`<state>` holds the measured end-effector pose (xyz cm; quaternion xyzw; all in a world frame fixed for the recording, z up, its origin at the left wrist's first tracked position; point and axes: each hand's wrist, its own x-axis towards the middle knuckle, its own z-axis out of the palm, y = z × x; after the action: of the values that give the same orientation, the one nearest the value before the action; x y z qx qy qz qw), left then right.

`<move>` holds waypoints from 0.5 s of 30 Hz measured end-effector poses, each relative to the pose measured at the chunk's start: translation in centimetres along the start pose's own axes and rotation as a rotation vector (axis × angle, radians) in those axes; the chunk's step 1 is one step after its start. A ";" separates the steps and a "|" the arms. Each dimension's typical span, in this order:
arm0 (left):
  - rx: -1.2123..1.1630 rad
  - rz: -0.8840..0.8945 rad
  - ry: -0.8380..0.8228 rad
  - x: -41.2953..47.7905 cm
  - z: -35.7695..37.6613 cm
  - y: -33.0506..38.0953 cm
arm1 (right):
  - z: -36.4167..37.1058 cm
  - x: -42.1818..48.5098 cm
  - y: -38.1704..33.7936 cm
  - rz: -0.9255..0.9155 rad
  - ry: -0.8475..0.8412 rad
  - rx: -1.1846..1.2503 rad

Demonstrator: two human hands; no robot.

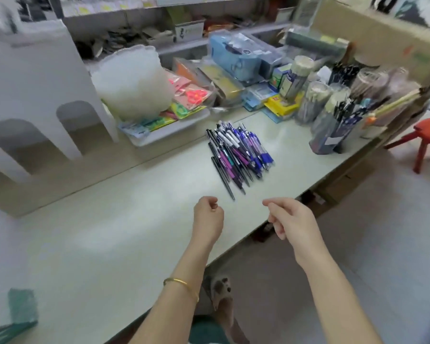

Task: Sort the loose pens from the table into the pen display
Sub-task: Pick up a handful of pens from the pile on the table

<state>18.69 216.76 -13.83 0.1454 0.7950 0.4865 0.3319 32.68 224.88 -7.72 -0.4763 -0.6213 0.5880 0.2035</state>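
Observation:
A pile of loose pens [238, 152], blue, purple and black, lies on the pale table [109, 232] right of centre. My left hand [207, 214] hovers just short of the pile with its fingers curled and nothing in it. My right hand [289, 218] is over the table's right edge, fingers loosely curled, holding nothing. Clear tubs and cups full of pens [333, 125] stand at the table's right end. A white stand with arched openings [35, 100] rises at the left.
A white ruffled bundle [132, 83] sits on a tray with packaged stationery [184, 100] behind the pile. Boxes and shelves crowd the back. A red stool [425, 142] stands on the floor to the right. A green item [20, 309] lies at the near left corner.

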 end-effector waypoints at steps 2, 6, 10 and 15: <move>0.069 0.004 0.084 3.3 2.2 0.8 | -0.9 3.6 -0.4 0.024 -0.014 -0.041; 0.156 0.027 0.255 7.5 4.7 2.4 | -1.7 10.2 -1.9 0.069 -0.074 -0.097; 0.302 0.117 0.364 10.3 6.2 3.2 | -0.9 15.3 -3.0 0.057 -0.114 -0.068; 0.552 0.182 0.461 12.6 7.4 2.3 | 0.3 19.6 -4.2 0.026 -0.224 -0.041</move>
<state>14.14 229.91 -18.94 0.1861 0.9340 0.3013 0.0479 21.86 241.56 -9.93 -0.4195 -0.6457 0.6275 0.1154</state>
